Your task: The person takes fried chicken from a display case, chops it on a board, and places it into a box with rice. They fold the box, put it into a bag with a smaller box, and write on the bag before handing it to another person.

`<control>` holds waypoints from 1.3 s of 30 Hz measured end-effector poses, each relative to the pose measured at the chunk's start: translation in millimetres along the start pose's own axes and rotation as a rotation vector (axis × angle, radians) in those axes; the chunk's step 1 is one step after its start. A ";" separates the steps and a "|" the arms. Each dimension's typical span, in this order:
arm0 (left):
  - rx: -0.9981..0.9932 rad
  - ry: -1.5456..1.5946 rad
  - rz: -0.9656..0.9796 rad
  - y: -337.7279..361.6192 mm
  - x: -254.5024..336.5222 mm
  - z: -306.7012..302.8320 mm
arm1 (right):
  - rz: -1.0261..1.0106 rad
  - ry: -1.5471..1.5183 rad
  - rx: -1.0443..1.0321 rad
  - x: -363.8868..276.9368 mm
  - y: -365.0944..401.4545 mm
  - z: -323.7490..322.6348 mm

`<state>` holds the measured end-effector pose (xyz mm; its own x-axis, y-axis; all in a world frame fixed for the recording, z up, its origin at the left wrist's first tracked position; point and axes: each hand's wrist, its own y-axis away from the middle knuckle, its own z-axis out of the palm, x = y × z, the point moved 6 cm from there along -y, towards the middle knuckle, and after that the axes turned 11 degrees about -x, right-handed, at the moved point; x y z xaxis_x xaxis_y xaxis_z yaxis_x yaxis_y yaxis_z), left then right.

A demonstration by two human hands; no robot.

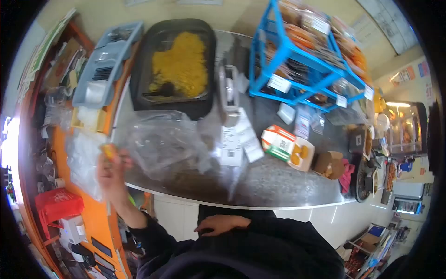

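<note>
My left hand point(111, 173) is raised over the orange counter at the left, its fingers closed on a small orange-yellow packet point(108, 150), too blurred to make out clearly. Beneath and beside that hand lie clear plastic bags point(83, 158). A larger clear plastic bag point(162, 142) is spread on the metal table just to its right. My right hand point(225, 224) rests against my body below the table edge, fingers loosely bent and holding nothing that shows.
On the metal table point(195, 186) stand a black tray point(139, 88) of yellow crumbs, a metal dispenser point(229, 100), printed receipts point(231, 146), a red-white-green box point(278, 142), an open food box point(301, 156) and a brown box point(329, 165). A blue rack point(297, 60) holds packets; a grey divided bin point(104, 69) stands left.
</note>
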<state>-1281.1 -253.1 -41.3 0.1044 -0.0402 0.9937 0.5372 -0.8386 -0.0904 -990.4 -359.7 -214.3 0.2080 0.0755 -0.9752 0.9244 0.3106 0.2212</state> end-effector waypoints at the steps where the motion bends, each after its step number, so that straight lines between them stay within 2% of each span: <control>1: -0.199 0.119 -0.042 26.0 -1.0 55.2 | -0.020 0.029 0.074 2.6 24.0 0.4; 3: -0.494 0.128 -0.078 66.8 3.9 172.2 | -0.066 0.109 0.224 3.3 73.2 -8.9; 4: -0.677 -0.011 -0.076 86.8 -8.4 222.4 | -0.009 0.106 0.278 2.2 104.0 -12.7; 5: -0.787 0.036 -0.097 107.7 -5.2 276.4 | 0.015 0.116 0.373 4.6 136.2 -12.1; 7: -0.895 0.140 -0.198 143.7 -35.5 357.9 | 0.053 0.128 0.566 14.7 199.7 -8.2; 9: -0.995 -0.113 0.039 155.2 -33.2 420.7 | 0.093 0.092 0.695 30.6 251.7 3.5; 11: -0.954 -0.224 0.183 167.7 -59.3 457.9 | 0.171 0.006 0.772 19.4 298.1 7.4; 12: -0.922 -0.272 0.261 167.0 -54.6 470.1 | 0.217 -0.027 0.804 16.3 318.4 7.1; 15: -0.949 -0.673 0.400 152.5 -51.1 475.5 | 0.200 -0.038 0.988 23.8 354.3 10.0; 18: -1.056 -1.193 0.710 122.9 -68.2 469.4 | 0.210 -0.012 1.149 28.8 368.7 -1.9; 19: -1.078 -1.371 0.818 111.5 -76.0 468.0 | 0.183 0.073 1.189 27.9 369.6 -11.2; 22: -1.131 -1.571 0.949 89.1 -88.9 461.6 | 0.142 0.317 1.302 27.7 357.3 -40.4; 25: -1.376 -1.608 0.610 74.8 -90.4 463.4 | 0.230 0.621 1.416 19.6 320.4 -83.5; 26: -1.303 -1.542 0.684 72.7 -96.2 462.7 | 0.293 0.764 1.452 14.2 304.4 -101.5; 29: -1.386 -1.330 0.539 63.6 -106.2 463.0 | 0.583 1.088 1.456 25.9 267.9 -130.4; 30: -1.345 -1.180 0.570 58.4 -119.9 460.2 | 0.700 1.177 1.435 29.0 258.8 -136.3; 33: -1.386 -1.280 0.548 78.6 -94.7 449.7 | 0.706 1.198 1.395 29.7 263.8 -123.3; 35: -1.339 -1.350 0.797 109.5 -75.8 440.0 | 0.577 1.203 1.311 40.0 271.4 -102.2; 37: -1.378 -1.149 1.030 145.8 -43.5 423.2 | 0.435 1.161 1.241 41.6 284.3 -79.4; 39: -1.463 -1.041 1.044 166.1 -30.1 408.9 | 0.298 1.056 1.174 28.5 301.2 -51.5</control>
<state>-852.8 -169.0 -113.2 0.4710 -0.8658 0.1690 -0.8799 -0.4476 0.1594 -722.6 -215.2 -175.2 0.5737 0.7403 -0.3505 0.7189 -0.6602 -0.2177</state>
